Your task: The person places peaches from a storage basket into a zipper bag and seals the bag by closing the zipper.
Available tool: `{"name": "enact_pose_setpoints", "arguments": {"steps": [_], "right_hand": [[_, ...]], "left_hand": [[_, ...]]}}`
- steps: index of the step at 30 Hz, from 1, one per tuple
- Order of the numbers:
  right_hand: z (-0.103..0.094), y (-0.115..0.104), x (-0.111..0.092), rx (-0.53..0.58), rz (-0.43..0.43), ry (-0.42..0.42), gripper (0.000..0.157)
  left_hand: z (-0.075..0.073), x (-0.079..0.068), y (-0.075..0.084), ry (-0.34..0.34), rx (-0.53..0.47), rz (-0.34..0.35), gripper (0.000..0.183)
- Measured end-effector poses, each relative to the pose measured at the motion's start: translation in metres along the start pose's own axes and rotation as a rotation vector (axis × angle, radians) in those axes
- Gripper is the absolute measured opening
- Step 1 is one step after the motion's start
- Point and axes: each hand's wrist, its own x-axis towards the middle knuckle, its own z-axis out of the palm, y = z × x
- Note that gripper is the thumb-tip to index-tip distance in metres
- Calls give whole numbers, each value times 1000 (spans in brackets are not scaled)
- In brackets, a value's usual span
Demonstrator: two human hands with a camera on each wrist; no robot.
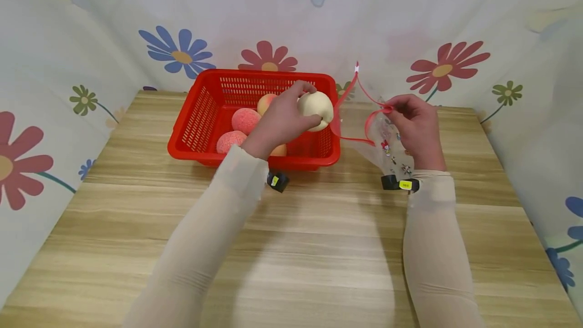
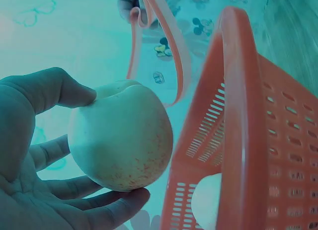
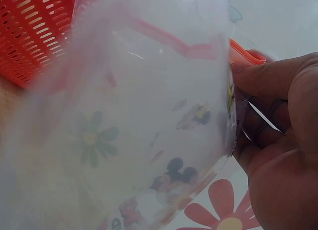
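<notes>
Head view — I see the left hand (image 1: pixel 288 115) holding a pale peach (image 1: pixel 316 110) up near the bag end of the red basket (image 1: pixel 309 161). More peaches (image 1: pixel 246 121) sit inside. The right hand (image 1: pixel 416 128) pinches the red edge (image 1: pixel 357 140) of a see-through bag (image 1: pixel 387 152) — its mouth is open, and little cartoons are on it.

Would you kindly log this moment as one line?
left hand: holds pale fruit; right hand: pinches red-edged bag; red basket: pink fruit inside
</notes>
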Motion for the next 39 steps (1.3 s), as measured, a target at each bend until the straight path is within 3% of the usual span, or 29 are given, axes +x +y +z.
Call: {"name": "enact_pose_setpoints", "arguments": {"steps": [9,15,23,39], "right_hand": [[-1,0,0,2,3,-2,25],[1,-1,0,-18,13,-5,25],[3,-4,0,-7,35,-15,25],[2,-6,0,28,-24,1,21]], "left_hand": [[4,-4,8,14,-38,63,61],[12,-3,11,11,-48,173,55],[27,-5,16,3,19,319,55],[43,-1,18,-44,200,332,57]]}}
